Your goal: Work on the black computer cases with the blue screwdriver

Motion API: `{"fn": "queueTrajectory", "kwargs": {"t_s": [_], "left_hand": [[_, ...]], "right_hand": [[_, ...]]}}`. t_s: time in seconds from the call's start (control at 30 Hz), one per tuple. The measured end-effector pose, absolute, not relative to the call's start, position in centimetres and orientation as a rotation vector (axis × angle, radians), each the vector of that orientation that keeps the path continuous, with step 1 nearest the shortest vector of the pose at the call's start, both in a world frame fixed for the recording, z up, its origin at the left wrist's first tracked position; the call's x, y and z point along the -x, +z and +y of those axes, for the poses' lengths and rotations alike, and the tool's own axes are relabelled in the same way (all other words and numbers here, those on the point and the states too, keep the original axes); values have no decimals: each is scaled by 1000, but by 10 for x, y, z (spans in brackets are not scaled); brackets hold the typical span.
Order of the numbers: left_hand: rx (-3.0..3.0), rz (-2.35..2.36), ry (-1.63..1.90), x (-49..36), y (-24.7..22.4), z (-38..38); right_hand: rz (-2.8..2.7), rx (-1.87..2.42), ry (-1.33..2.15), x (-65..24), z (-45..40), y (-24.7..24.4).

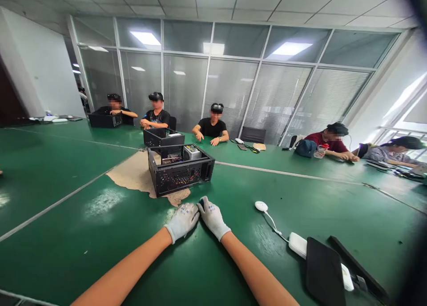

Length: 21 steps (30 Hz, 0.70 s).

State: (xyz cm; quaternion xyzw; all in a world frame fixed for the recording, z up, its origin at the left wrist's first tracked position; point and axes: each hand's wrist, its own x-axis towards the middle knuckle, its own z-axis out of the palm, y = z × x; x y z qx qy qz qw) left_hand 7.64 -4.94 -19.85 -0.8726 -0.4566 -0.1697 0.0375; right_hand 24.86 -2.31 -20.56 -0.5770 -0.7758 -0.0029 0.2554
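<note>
Both your hands rest on the green bench (66, 243), palms down, gloved in white. Left hand (183, 219): fingers (193, 211) bent, side by side; can't tell if they close on anything underneath. Right hand (213, 217): fingers bunched, tips turned toward your left hand, just beside it. Small dark patch (201, 202) at those tips, too unclear to name; can't tell if it's gripped.

Nearest black computer case (183, 177) sits at 11 o'clock from your hands, just beyond them and apart, open on top, silver power supply (192, 152) inside. It stands partly on a brown sheet (128, 172) that spreads to 10 o'clock. Second case (160, 139) right behind it, also 11 o'clock. Third case (106, 119) far off at 10, a person there with it.

At 3 o'clock: white round puck (261, 206), its cable running to a white block (296, 244). Black phone-like slab (323, 270) and dark strip (356, 266) toward 4. Seated person in black (215, 127) across at 12; blue bag (306, 148) at 2.
</note>
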Motion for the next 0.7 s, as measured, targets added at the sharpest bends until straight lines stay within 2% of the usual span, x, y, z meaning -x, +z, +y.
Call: {"fn": "queueTrajectory", "kwargs": {"t_s": [0.13,0.37,0.57,0.7], "left_hand": [[2513,-1360,-605,-73,-166,-43],[1959,-1789,-626,-68,-36,45],[2147,-1973,-243,-59,-19,93],[2211,-1848,-228,-54,-16,75]], "right_hand": [[-2087,1549,48,-249,-24,-202],[-2078,1431,159,-247,-24,-197],[-1877,1459,258,-260,-23,-178],[-1552,1348,107,-294,-24,-107]]}}
